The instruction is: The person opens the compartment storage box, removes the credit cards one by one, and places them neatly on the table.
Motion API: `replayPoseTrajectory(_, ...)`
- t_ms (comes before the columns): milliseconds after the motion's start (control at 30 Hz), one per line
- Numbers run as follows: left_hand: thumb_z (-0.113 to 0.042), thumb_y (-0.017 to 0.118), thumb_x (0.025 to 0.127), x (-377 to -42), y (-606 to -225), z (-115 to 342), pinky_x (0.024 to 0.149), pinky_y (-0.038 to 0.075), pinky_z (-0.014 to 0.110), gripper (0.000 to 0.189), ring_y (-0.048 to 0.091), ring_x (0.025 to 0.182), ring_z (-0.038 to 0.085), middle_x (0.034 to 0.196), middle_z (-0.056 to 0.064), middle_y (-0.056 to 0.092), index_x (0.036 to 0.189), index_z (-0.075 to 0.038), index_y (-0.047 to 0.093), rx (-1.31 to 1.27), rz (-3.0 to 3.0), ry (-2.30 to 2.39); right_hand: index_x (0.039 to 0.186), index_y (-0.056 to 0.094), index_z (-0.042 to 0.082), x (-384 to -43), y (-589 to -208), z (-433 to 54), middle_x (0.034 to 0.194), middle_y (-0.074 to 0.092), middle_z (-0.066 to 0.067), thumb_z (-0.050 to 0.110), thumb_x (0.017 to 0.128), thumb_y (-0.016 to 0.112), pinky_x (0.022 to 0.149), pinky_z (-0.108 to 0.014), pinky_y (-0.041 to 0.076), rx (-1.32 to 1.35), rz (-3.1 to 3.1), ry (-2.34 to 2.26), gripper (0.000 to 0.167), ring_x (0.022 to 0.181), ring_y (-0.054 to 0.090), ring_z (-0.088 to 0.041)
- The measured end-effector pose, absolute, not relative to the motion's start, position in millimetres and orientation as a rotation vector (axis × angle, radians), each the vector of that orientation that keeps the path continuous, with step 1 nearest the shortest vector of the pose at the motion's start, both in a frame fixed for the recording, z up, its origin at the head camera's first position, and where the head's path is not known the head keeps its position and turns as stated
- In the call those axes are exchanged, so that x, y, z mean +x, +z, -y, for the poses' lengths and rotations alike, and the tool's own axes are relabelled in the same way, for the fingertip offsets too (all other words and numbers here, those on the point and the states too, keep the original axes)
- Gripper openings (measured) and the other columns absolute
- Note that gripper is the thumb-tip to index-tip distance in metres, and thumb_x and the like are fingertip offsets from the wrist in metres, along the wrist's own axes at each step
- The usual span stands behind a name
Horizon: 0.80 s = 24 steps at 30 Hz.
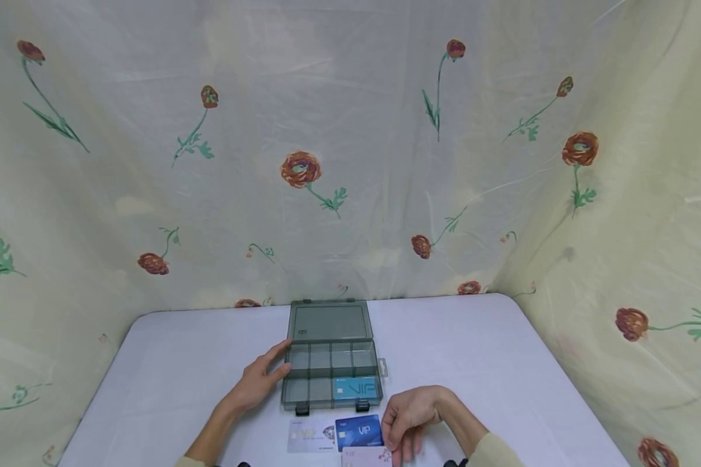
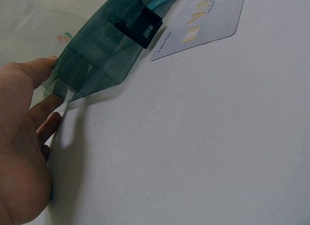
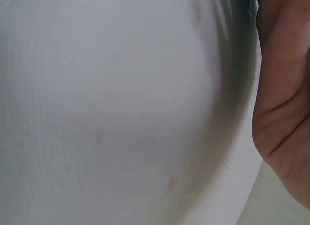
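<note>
A grey translucent divided box lies with its lid folded back, and a teal VIP card sits in its front right compartment. My left hand rests against the box's left side, fingers and thumb extended; the left wrist view shows its fingertips touching the box. In front of the box, my right hand pinches the right edge of a pink VIP card, which overlaps a blue VIP card. The right wrist view shows only part of the right hand, its fingertips out of frame.
A silver-white VIP card lies left of the blue card, below the box's front latches. White cloth covers the table. A flowered curtain hangs behind it and along the sides.
</note>
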State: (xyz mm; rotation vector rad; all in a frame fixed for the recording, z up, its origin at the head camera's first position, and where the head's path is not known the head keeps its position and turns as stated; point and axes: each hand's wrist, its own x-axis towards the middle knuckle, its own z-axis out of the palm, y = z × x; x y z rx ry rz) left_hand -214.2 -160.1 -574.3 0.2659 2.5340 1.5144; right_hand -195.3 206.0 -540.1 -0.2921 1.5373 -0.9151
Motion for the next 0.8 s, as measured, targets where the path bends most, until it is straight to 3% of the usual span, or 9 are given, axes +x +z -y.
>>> replayPoseTrajectory(800,-0.037,0.059,0.102,-214,-576,160,0.116,0.02,0.067,0.058,0.026,0.149,0.041,0.16,0.009,0.039,0.156,-0.027,0.04,0.275,-2.549,1.5,0.081,0.076,0.009,-192,-537,-194,0.07,0.074,-0.002,0.004,0.085,0.069,0.044,-0.015,0.047,-0.33,-1.618,-0.853,0.009,0.049,0.061,-0.003)
